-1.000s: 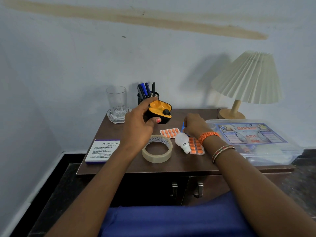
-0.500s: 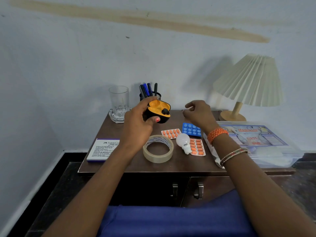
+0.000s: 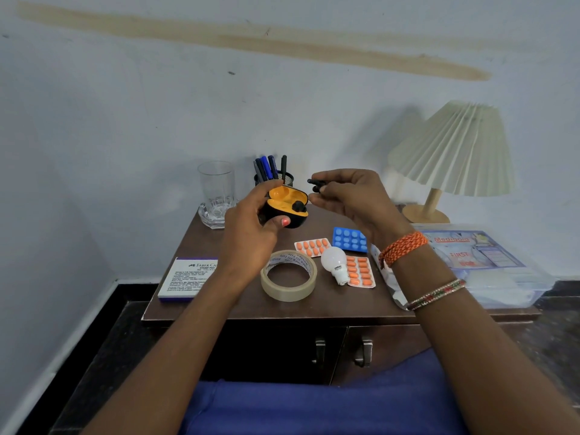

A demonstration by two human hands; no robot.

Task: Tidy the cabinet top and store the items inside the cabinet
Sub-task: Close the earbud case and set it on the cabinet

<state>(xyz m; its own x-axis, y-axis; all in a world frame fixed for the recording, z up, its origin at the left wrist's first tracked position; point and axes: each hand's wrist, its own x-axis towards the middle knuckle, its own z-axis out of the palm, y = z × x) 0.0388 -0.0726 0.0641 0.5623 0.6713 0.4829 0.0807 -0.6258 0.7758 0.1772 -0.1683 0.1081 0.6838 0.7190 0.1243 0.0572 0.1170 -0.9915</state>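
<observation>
My left hand [image 3: 251,233] grips an open black earbud case [image 3: 287,204] with a yellow inside, held above the brown cabinet top [image 3: 238,304]. One black earbud sits in the case's right slot; the left slot is bare. My right hand [image 3: 354,199] pinches a second black earbud [image 3: 316,183] just right of and above the case. On the top lie a tape roll [image 3: 288,279], a white bulb [image 3: 335,262], two orange pill strips [image 3: 361,271] and a blue pill strip [image 3: 350,240].
A glass on a saucer [image 3: 216,193] and a pen holder [image 3: 272,171] stand at the back. A stamp pad box [image 3: 185,277] lies front left, a clear first-aid box [image 3: 489,262] on the right, a pleated lamp [image 3: 455,152] behind it. The two cabinet doors [image 3: 342,350] are closed.
My right hand rose from the pill strips on the cabinet top and moved up beside the case, now pinching a black earbud. The left hand kept holding the case.
</observation>
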